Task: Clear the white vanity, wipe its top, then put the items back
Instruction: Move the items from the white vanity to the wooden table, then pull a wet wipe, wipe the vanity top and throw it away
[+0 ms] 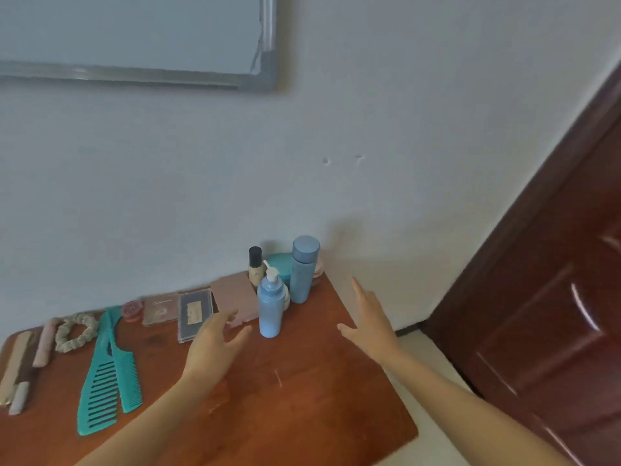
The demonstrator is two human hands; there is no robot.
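Left hand (211, 344) and right hand (369, 326) hover over brown tabletop (302, 401) by door (537, 297).

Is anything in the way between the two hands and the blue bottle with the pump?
No, nothing visible. The blue pump bottle stands between the left hand and right hand, with only bare tabletop in both gaps.

Both bare arms reach forward. The left hand (215, 344) is loose, with its fingers (223, 317) a little bent and spread. The right hand (371, 322) is flat, and its fingers (358, 289) point straight ahead. The two thumbs stick out toward each other, with a gap between them.
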